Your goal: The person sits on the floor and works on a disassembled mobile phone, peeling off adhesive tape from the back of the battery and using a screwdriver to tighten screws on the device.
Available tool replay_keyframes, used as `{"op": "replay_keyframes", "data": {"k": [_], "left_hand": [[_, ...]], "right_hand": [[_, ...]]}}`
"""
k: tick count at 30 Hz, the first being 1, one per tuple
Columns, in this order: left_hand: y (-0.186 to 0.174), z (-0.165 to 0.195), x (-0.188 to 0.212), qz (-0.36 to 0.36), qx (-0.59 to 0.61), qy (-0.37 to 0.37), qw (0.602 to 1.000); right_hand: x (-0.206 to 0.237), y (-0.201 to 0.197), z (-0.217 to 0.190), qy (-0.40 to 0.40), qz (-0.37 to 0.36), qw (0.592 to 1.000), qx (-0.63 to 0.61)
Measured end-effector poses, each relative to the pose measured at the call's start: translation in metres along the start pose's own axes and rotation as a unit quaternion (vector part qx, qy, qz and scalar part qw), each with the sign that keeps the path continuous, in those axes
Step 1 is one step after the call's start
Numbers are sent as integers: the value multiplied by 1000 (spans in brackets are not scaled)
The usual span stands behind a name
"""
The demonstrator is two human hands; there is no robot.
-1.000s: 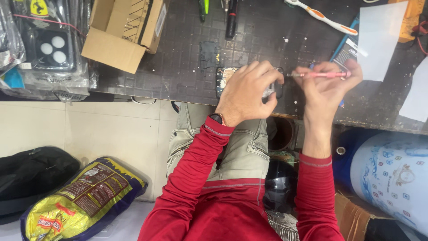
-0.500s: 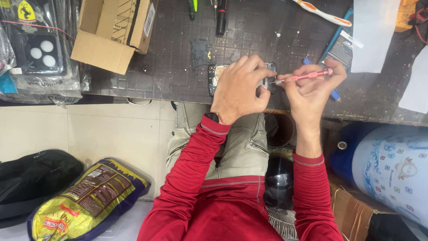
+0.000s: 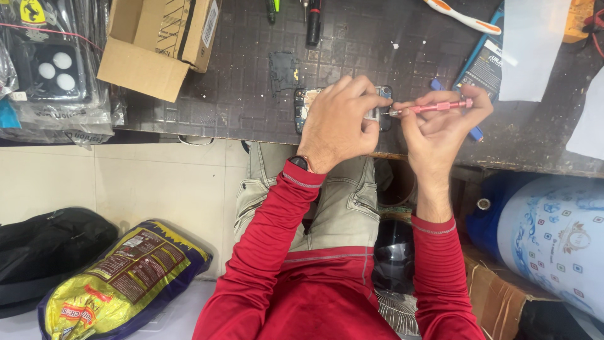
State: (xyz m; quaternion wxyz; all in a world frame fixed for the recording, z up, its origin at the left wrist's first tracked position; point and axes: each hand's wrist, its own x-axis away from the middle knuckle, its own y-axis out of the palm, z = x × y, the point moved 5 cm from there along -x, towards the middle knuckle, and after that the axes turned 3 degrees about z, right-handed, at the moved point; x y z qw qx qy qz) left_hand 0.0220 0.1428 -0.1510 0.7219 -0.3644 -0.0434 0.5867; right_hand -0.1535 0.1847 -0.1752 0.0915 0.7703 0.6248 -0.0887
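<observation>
the left hand (image 3: 340, 123) lies over an opened smartphone (image 3: 305, 104) that rests flat on the dark work mat (image 3: 239, 82), near the front edge of the bench. its fingers are curled down and pressed on the phone body, so the hand is closed on it and keeps it in place. only the two ends of the phone show from under the hand; the inner parts at the left end are bare, which means the back cover is already off.

the right hand (image 3: 440, 123) is closed around a thin pink screwdriver (image 3: 434, 107). the tool lies almost level, and its metal tip points left and meets the right end of the phone, just beside the left fingertips. whether the tip sits in a screw i cannot tell, it is too small to see.

a small dark flat piece (image 3: 283, 70) lies on the mat just beyond the phone, apart from it. it looks like a part already removed, though its kind is not clear.

my judgement: the work is somewhere in the middle. the phone is open and at least one piece seems out, while the screws at the right end are in hand now. how many are left is hidden under the hand.

around it there are a cardboard box (image 3: 157, 41), a toothbrush (image 3: 459, 17) and a second screwdriver (image 3: 313, 22) further back.
</observation>
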Motion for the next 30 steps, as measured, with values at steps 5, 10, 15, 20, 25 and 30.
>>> {"op": "replay_keyframes", "data": {"k": [5,10,15,20,25,30], "left_hand": [[-6,3,0,7,25,14,1000],[-3,4,0,6,23,24,999],[0,3,3,10,11,29,999],[1,3,4,12,16,30,999],[2,3,6,13,13,34,999],[3,4,5,-2,7,26,1000]], "right_hand": [[-2,-1,-1,-15,-1,1000,-15],[0,-9,1,18,23,997,-66],[2,-9,0,3,10,999,-51],[2,-6,-4,5,10,998,-61],[-2,3,-19,6,13,998,-60],[-10,17,-51,-2,10,999,-48]]}}
